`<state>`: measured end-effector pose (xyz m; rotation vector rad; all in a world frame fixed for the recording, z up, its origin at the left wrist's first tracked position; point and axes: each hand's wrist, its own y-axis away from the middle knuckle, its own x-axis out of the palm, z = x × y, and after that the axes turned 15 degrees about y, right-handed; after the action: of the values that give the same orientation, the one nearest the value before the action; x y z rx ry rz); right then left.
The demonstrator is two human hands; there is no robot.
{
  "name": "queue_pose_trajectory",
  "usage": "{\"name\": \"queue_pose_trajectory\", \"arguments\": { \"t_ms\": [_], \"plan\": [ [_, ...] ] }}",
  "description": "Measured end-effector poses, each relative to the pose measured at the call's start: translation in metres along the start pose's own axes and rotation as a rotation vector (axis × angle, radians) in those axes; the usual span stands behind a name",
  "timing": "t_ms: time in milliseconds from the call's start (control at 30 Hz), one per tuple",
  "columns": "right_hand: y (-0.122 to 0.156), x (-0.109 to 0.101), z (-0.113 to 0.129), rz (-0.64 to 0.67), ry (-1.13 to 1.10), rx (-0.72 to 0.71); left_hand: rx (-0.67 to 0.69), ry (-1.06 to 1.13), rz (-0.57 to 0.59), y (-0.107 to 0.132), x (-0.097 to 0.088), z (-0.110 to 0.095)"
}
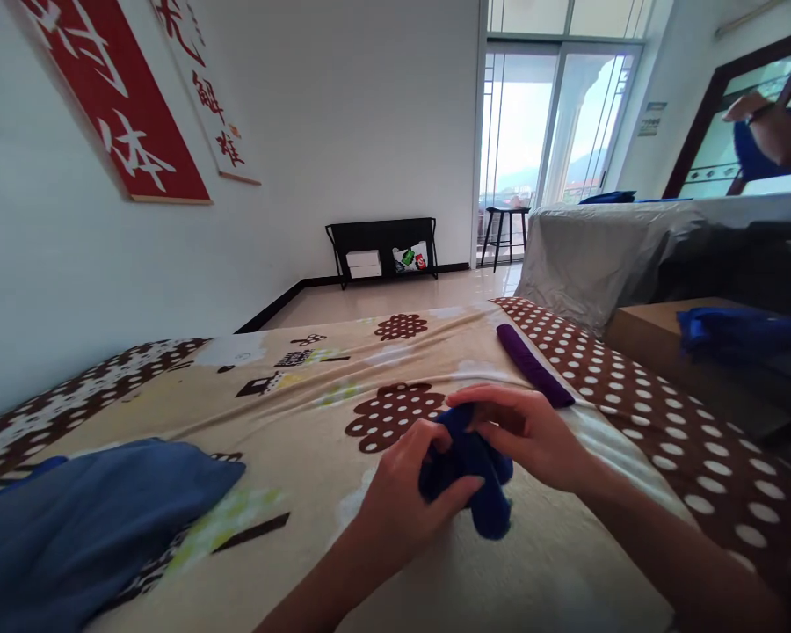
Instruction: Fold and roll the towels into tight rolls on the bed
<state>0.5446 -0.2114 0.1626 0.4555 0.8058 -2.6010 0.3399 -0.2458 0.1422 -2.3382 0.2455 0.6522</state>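
Both my hands grip a small bunched dark blue cloth point(475, 479) just above a patterned beige and brown blanket point(316, 387). My left hand point(405, 501) has its fingers and thumb wrapped round the cloth's left side. My right hand point(527, 435) pinches the cloth's top from the right. Part of the cloth hangs below my hands. A rolled purple cloth point(533, 365) lies on the blanket just beyond my right hand, apart from it.
A flat blue cloth point(85, 523) lies at the near left. More blue fabric point(744, 334) rests on a brown box at right. A grey-covered table point(599, 246), a stool point(506, 230) and a low black shelf point(382, 251) stand beyond. Another person's arm point(771, 127) shows at top right.
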Motion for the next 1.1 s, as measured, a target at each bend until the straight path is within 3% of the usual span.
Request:
{"name": "queue_pose_trajectory", "arguments": {
  "t_ms": [100, 200, 400, 500, 733, 833, 967, 1100],
  "plan": [
    [-0.007, 0.005, 0.005, -0.056, -0.108, -0.005, 0.087, -0.113, -0.176, -0.007, 0.012, 0.004],
    [-0.014, 0.007, 0.01, -0.136, -0.161, -0.032, 0.12, -0.173, -0.277, -0.015, 0.014, 0.008],
    [-0.024, 0.009, 0.009, -0.209, -0.197, -0.088, 0.167, -0.15, -0.327, -0.025, -0.005, 0.009],
    [-0.029, 0.012, -0.001, -0.187, -0.174, -0.078, 0.193, -0.159, -0.266, -0.024, -0.012, 0.009],
    [-0.038, 0.018, -0.022, -0.213, -0.091, -0.054, -0.11, 0.131, -0.032, -0.024, -0.016, 0.009],
    [-0.032, 0.02, -0.025, -0.21, -0.033, -0.034, -0.264, 0.375, -0.026, -0.025, -0.014, 0.017],
    [-0.016, 0.024, -0.03, -0.352, 0.227, 0.015, -0.428, 0.593, -0.102, -0.026, -0.006, 0.03],
    [-0.008, 0.028, -0.034, -0.162, 0.451, 0.089, -0.418, 0.637, -0.051, -0.025, 0.002, 0.033]
  ]
}}
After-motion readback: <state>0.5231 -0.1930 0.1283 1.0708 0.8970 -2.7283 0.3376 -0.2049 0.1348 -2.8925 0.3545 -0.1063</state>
